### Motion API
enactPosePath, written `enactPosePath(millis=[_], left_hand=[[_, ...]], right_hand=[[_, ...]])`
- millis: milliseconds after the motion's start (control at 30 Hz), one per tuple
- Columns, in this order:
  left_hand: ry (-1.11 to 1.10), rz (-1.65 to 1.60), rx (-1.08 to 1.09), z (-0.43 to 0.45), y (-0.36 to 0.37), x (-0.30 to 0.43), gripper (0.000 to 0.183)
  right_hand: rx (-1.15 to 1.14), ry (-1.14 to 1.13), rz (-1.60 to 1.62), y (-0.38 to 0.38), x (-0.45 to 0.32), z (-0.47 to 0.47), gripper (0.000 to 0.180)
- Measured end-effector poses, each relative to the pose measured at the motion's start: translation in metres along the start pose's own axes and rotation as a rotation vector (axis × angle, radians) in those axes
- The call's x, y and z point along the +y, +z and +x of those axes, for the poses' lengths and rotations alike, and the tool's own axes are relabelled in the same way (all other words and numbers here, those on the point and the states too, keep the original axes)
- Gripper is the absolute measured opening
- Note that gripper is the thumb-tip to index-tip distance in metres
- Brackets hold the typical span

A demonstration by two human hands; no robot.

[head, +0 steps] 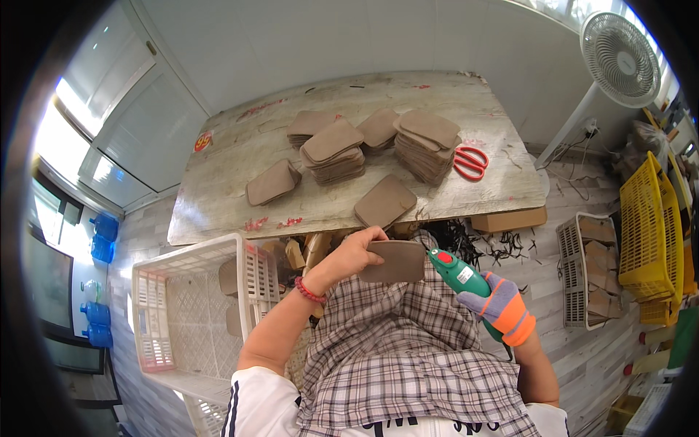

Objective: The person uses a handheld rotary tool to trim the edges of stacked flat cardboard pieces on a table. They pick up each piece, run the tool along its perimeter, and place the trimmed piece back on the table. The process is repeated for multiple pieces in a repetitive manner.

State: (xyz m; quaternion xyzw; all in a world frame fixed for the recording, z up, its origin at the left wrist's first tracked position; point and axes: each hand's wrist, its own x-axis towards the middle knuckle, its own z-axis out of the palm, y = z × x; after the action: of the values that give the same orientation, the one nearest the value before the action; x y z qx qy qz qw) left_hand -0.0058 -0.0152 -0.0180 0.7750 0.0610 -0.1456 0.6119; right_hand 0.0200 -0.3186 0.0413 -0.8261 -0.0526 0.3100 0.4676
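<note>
My left hand [354,254] is bare and pinches a flat brown piece with rounded corners [397,263] above my lap. In my gloved right hand [501,306] is a green handheld power tool with a red button [457,271]. Its tip is at the piece's right edge; whether they touch I cannot tell. Just beyond, a similar brown piece [385,201] lies at the front of the worktable [218,180]. Farther back stand several stacks of such pieces, among them a tall right-hand stack [427,145]. Red-handled scissors [471,163] lie beside that stack.
A white plastic crate [191,317] on my left holds a few brown pieces. Dark scraps [456,243] litter the floor under the table's front edge. To the right are a filled crate [573,273], yellow baskets [650,235] and a standing fan [620,60]. A checked apron [404,349] covers my lap.
</note>
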Motion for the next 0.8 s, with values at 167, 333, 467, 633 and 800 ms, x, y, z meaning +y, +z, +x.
enactPosePath(millis=[167, 333, 467, 633, 800], left_hand=[[0.059, -0.166, 0.174, -0.008, -0.009, 0.006, 0.012], [0.088, -0.412, 0.198, -0.011, -0.015, 0.001, 0.014], [0.091, -0.378, 0.157, -0.009, -0.019, 0.000, 0.013], [0.045, -0.371, 0.107, -0.010, -0.022, 0.004, 0.013], [0.016, -0.281, -0.003, -0.012, -0.018, 0.014, 0.014]], right_hand=[[-0.052, 0.010, 0.008, -0.003, -0.002, -0.002, 0.041], [-0.139, 0.002, -0.024, -0.004, -0.002, 0.002, 0.044], [-0.166, -0.012, 0.019, 0.000, 0.001, 0.006, 0.047], [-0.195, -0.027, 0.004, 0.006, -0.005, 0.010, 0.046], [-0.191, -0.041, -0.064, 0.012, -0.013, 0.011, 0.047]])
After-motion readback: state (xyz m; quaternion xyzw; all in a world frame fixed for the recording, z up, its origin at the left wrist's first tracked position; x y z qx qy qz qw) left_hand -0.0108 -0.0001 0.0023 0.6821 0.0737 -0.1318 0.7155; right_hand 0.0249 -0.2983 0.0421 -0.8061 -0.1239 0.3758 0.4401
